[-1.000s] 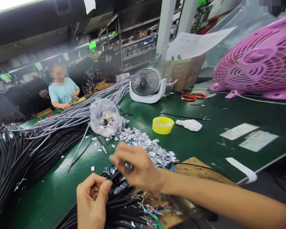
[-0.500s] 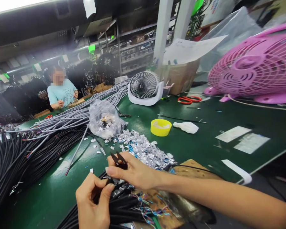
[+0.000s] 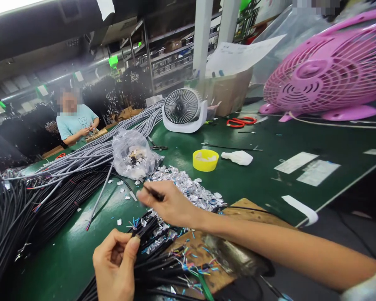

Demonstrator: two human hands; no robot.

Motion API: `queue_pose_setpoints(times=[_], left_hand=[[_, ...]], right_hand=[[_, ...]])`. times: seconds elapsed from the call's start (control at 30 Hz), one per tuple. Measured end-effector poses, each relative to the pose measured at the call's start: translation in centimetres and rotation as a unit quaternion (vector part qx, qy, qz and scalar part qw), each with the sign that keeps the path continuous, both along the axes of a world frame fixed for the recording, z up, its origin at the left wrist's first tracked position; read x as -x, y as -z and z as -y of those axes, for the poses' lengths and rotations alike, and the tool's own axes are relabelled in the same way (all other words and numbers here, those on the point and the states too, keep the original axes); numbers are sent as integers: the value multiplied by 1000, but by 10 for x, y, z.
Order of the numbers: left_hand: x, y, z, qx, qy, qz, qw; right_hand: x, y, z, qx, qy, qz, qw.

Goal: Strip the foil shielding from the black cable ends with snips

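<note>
My left hand (image 3: 115,265) pinches a black cable (image 3: 134,234) between thumb and forefinger. Thin coloured wires (image 3: 134,223) fan out from its tip. My right hand (image 3: 172,207), a little smeared by motion, is closed around small black snips (image 3: 155,193) above and to the right of the cable end. Under both hands lie more black cables (image 3: 156,271), some with stripped coloured ends. Just beyond my right hand is a pile of silver foil scraps (image 3: 191,190).
Left are bundles of grey cables (image 3: 81,161) and black cables (image 3: 72,198). A clear bag of scraps (image 3: 133,156), a yellow dish (image 3: 206,167), red-handled scissors (image 3: 241,122), a small white fan (image 3: 184,125) and a pink fan (image 3: 313,83) stand beyond. A co-worker (image 3: 77,121) sits far left.
My right hand with the snips has lifted away from my left hand. The cable's coloured wires now show spread out. My left hand has shifted slightly left and down.
</note>
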State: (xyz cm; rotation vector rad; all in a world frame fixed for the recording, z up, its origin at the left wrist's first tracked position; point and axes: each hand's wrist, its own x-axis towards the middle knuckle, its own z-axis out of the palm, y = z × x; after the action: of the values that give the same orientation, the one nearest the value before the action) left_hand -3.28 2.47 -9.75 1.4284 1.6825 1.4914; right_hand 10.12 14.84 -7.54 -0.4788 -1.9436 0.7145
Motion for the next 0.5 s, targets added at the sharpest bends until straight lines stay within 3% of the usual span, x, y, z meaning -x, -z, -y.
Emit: queue_pose_setpoints(times=[0.07,0.13,0.3,0.4,0.5], left_hand=[[0,0,-1,3,5,5,1000],[0,0,-2,4,7,6,1000],[-1,2,-4,1,6,3,1000],[-2,2,-4,-3,9,-4,1000],[-2,2,-4,-4,7,-10,1000]], right_hand=[[2,2,4,-31,-93,20,995],[2,4,7,-82,-141,13,986],[-2,13,11,-164,-128,44,977],[-1,13,14,-137,-140,21,980],[-1,7,15,-43,-136,-15,990]])
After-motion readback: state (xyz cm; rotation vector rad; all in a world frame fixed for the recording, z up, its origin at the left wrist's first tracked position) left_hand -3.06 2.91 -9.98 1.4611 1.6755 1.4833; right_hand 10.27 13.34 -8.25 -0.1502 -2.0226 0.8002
